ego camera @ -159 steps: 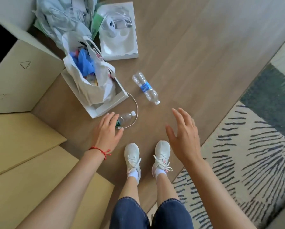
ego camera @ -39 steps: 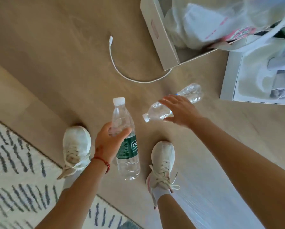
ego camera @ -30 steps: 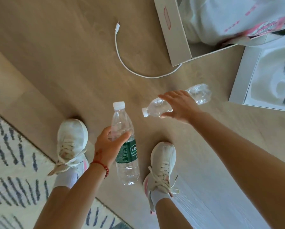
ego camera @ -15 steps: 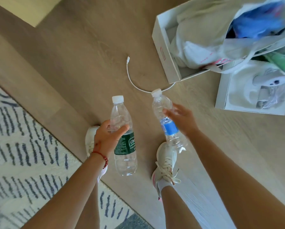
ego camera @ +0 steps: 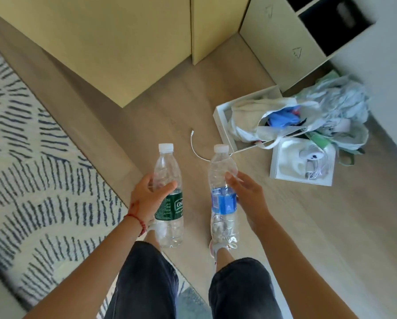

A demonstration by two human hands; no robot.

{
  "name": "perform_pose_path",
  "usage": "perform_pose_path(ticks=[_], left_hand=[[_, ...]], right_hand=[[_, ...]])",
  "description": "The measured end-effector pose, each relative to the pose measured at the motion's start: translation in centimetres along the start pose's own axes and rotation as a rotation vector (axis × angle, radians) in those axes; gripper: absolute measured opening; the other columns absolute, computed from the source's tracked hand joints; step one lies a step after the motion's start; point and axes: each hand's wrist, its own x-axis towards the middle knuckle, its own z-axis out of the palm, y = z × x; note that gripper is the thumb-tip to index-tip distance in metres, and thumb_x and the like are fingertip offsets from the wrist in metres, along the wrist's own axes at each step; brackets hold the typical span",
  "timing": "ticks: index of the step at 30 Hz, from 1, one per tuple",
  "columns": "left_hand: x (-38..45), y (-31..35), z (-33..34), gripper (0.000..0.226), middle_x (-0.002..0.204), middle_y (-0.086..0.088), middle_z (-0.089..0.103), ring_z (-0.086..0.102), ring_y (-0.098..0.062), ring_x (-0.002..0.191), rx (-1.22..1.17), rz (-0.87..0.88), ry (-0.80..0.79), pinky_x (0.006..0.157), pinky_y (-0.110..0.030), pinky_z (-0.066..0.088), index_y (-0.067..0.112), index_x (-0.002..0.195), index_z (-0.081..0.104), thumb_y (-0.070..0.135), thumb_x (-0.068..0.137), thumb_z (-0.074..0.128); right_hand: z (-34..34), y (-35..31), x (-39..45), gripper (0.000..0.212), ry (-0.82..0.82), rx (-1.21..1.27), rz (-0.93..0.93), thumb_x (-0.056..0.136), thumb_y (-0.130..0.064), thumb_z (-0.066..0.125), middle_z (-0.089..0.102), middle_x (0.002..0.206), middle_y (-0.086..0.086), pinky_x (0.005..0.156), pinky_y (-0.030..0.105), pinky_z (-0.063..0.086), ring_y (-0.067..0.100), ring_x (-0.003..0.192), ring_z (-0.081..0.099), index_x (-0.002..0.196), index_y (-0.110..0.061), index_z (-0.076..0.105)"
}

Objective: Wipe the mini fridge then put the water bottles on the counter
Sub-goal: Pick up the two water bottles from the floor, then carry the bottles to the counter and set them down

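Note:
I hold two clear plastic water bottles upright above the wooden floor, side by side in front of my legs. My left hand [ego camera: 147, 196] grips the green-labelled bottle [ego camera: 168, 199] around its middle. The blue-labelled bottle [ego camera: 223, 194] is gripped at label height by my right hand [ego camera: 248, 199]. Both bottles have white caps and point away from me. No mini fridge or counter is recognisable in this view.
A white box [ego camera: 223, 125] holding a plastic bag and a flat white tray [ego camera: 275, 166] with a small device lie on the floor to the right. A white cable [ego camera: 194, 148] lies beyond the bottles. Pale yellow cabinets [ego camera: 114, 42] stand ahead, a striped rug [ego camera: 31, 157] to the left.
My right hand lifted the blue-labelled bottle off the floor and turned it upright. The view rose and swung, and the cabinets came into sight.

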Motion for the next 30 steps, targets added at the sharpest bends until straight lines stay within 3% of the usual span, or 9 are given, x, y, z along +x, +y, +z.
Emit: perform_pose_path(ticks=[3, 7, 12, 15, 20, 24, 28, 30], left_hand=[[-4.0, 2.9, -2.2, 0.027, 0.088, 0.002, 0.063, 0.059, -0.01, 0.079, -0.044, 0.042, 0.0, 0.059, -0.022, 0.044, 0.016, 0.098, 0.057, 0.026, 0.077, 0.069], [-9.1, 5.4, -5.2, 0.017, 0.088, 0.004, 0.064, 0.06, -0.009, 0.08, -0.152, 0.105, 0.04, 0.06, -0.018, 0.045, 0.021, 0.092, 0.058, 0.02, 0.078, 0.068], [-14.2, 6.8, -8.7, 0.016, 0.085, 0.005, 0.065, 0.062, 0.007, 0.064, -0.336, 0.147, 0.156, 0.053, -0.005, 0.044, 0.024, 0.086, 0.059, 0.01, 0.08, 0.065], [-16.2, 7.2, -11.1, 0.018, 0.087, 0.006, 0.065, 0.063, -0.001, 0.073, -0.422, 0.171, 0.217, 0.057, -0.007, 0.047, 0.026, 0.088, 0.059, 0.011, 0.08, 0.065], [-18.4, 6.0, -17.1, 0.019, 0.09, 0.002, 0.066, 0.062, -0.016, 0.084, -0.531, 0.179, 0.323, 0.068, -0.019, 0.049, 0.025, 0.09, 0.059, 0.013, 0.078, 0.069], [-19.8, 4.6, -22.8, 0.033, 0.091, 0.007, 0.066, 0.063, -0.01, 0.085, -0.597, 0.189, 0.335, 0.07, -0.021, 0.047, 0.031, 0.089, 0.058, 0.029, 0.063, 0.077], [-20.9, 2.3, -29.7, 0.041, 0.086, 0.013, 0.069, 0.065, -0.001, 0.077, -0.616, 0.204, 0.368, 0.063, -0.011, 0.049, 0.031, 0.09, 0.059, 0.042, 0.053, 0.074], [-21.1, 1.3, -33.0, 0.031, 0.088, 0.01, 0.068, 0.066, -0.003, 0.078, -0.624, 0.199, 0.398, 0.066, -0.015, 0.049, 0.03, 0.089, 0.059, 0.032, 0.064, 0.076]], right_hand=[[-0.4, -3.3, -4.3, 0.011, -0.035, -0.008, -0.046, 0.084, -0.028, 0.061, 0.067, 0.081, -0.013, 0.051, 0.007, 0.047, -0.007, 0.062, 0.066, 0.095, -0.027, 0.063], [-0.8, -7.7, -9.0, 0.016, -0.044, -0.029, -0.083, 0.085, -0.027, 0.061, 0.066, 0.081, -0.01, 0.051, 0.007, 0.047, -0.005, 0.059, 0.065, 0.1, -0.02, 0.063], [0.0, -12.1, -13.6, 0.004, -0.066, -0.084, -0.136, 0.083, -0.032, 0.063, 0.064, 0.072, -0.01, 0.063, 0.02, 0.046, 0.003, 0.063, 0.061, 0.079, -0.029, 0.064], [2.0, -13.9, -15.6, 0.004, -0.14, -0.135, -0.166, 0.082, -0.033, 0.063, 0.067, 0.08, -0.009, 0.07, 0.025, 0.049, 0.005, 0.072, 0.064, 0.084, -0.032, 0.065], [8.4, -15.6, -18.6, 0.006, -0.277, -0.234, -0.203, 0.085, -0.029, 0.059, 0.068, 0.084, -0.011, 0.067, 0.021, 0.05, 0.0, 0.071, 0.066, 0.084, -0.034, 0.063], [14.9, -16.8, -20.5, 0.009, -0.341, -0.271, -0.223, 0.087, -0.02, 0.059, 0.067, 0.082, -0.006, 0.056, 0.01, 0.05, -0.003, 0.064, 0.065, 0.081, -0.026, 0.063], [22.7, -17.9, -22.4, 0.008, -0.389, -0.326, -0.239, 0.087, -0.031, 0.057, 0.067, 0.093, 0.001, 0.076, 0.026, 0.051, 0.014, 0.085, 0.065, 0.09, -0.026, 0.063], [26.4, -18.7, -23.2, 0.013, -0.418, -0.334, -0.245, 0.087, -0.032, 0.056, 0.065, 0.091, 0.002, 0.074, 0.027, 0.05, 0.016, 0.084, 0.063, 0.093, -0.022, 0.062]])
